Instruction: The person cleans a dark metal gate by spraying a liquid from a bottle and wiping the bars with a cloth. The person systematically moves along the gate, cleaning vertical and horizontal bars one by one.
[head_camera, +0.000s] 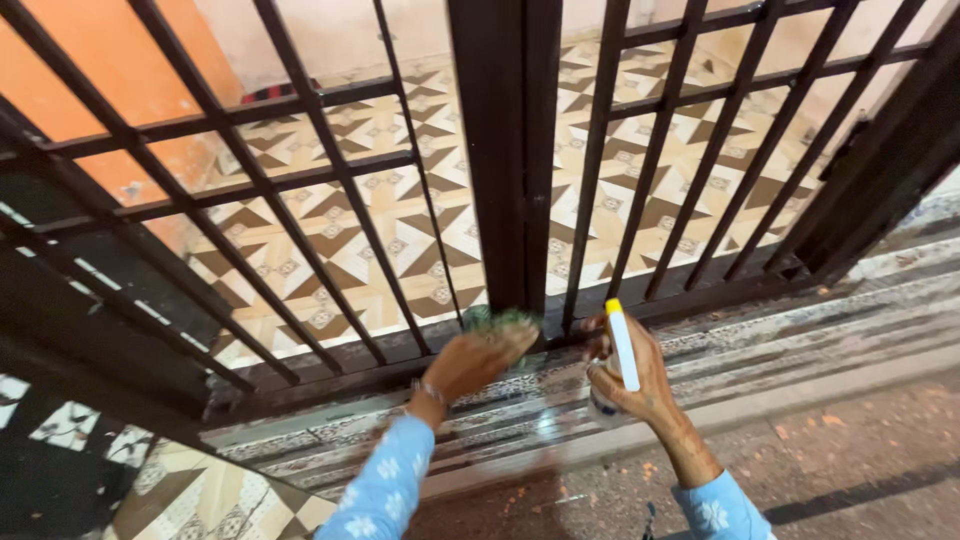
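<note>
Cloth (497, 322) against gate's bottom rail (330, 372)

Left hand (478, 360) presses a green cloth (497, 322) against the dark metal barred gate's (505, 150) base; right hand (632, 375), just beside it, holds a white spray bottle (622, 345); patterned tiled floor (400, 220) lies behind.

Both arms wear long sleeves of light blue fabric printed with small white flower shapes; the left sleeve (385, 490) ends just short of the wrist, and the right sleeve (722, 510) ends lower on the forearm. 1 thin bracelet (432, 392) with small pale beads encircles the left wrist. Both hands are bare, with no gloves.
</note>
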